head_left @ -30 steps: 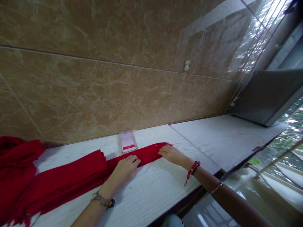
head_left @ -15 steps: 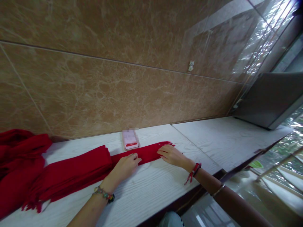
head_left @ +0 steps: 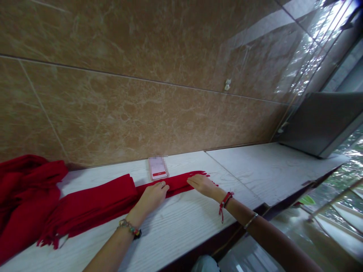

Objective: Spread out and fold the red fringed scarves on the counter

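A narrow folded red scarf (head_left: 179, 184) with a fringed right end lies along the white counter. My left hand (head_left: 154, 194), with a ring and a beaded bracelet, rests on its middle, fingers curled down onto the cloth. Close to the fringe, my right hand (head_left: 202, 185) has its fingers pressed together on the scarf. The fingertips of both hands are partly hidden. To the left, a stack of folded red scarves (head_left: 99, 202) touches or overlaps this one, its fringe hanging toward the lower left.
A phone (head_left: 158, 168) lies behind the scarf, near the brown tiled wall (head_left: 127, 113). Loose red cloth (head_left: 28, 200) is heaped at the far left. A dark grey box-like object (head_left: 326, 122) stands at the counter's (head_left: 241, 156) right end. The counter's front edge runs diagonally below my right arm.
The view has shifted slightly. My right hand has moved a little along the scarf's fringed end, with its fingers flatter together. My left hand stays at nearly the same spot on the cloth.
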The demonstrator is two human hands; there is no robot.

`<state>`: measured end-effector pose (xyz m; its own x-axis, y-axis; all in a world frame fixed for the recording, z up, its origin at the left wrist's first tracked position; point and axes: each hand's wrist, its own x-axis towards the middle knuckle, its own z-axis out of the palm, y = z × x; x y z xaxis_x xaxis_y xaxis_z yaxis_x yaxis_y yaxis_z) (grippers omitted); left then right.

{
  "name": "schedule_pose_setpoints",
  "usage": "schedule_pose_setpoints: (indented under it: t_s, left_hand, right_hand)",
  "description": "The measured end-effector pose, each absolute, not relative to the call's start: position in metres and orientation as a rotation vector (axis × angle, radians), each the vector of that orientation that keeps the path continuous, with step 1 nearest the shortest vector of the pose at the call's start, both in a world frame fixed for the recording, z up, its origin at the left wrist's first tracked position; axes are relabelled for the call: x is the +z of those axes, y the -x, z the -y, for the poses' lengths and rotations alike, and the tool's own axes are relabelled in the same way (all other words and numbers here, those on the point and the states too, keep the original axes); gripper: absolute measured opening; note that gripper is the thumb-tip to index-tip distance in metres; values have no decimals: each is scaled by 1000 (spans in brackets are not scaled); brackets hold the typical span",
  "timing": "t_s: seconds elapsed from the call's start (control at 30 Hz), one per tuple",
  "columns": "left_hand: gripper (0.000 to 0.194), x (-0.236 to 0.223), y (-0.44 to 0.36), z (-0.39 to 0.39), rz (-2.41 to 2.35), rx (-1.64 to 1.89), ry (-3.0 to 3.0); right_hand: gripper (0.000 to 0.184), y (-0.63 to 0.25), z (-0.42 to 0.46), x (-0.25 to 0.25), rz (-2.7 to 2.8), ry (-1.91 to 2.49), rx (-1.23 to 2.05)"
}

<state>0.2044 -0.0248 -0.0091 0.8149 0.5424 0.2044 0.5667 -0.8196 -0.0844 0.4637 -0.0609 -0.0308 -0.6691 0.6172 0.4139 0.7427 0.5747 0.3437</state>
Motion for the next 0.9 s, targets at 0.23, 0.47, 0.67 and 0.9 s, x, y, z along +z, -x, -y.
schedule_pose_setpoints:
  t_s: [0.23, 0.47, 0.67, 0.9]
  left_hand:
    - [26, -2, -196, 27, 710, -222, 2968]
    - [27, -1, -194, 27, 735, -255, 2976]
    - [26, -10, -198, 23, 943, -328, 3005]
    - [26, -10, -196, 19, 919, -340, 2983]
  right_hand:
    - [28, -476, 75, -39, 2627, 963, -745]
    - [28, -482, 71, -42, 2589, 1036, -623]
    - [28, -467, 64, -25, 2463, 1266, -419]
    - [22, -464, 61, -24, 2547, 1249, -656]
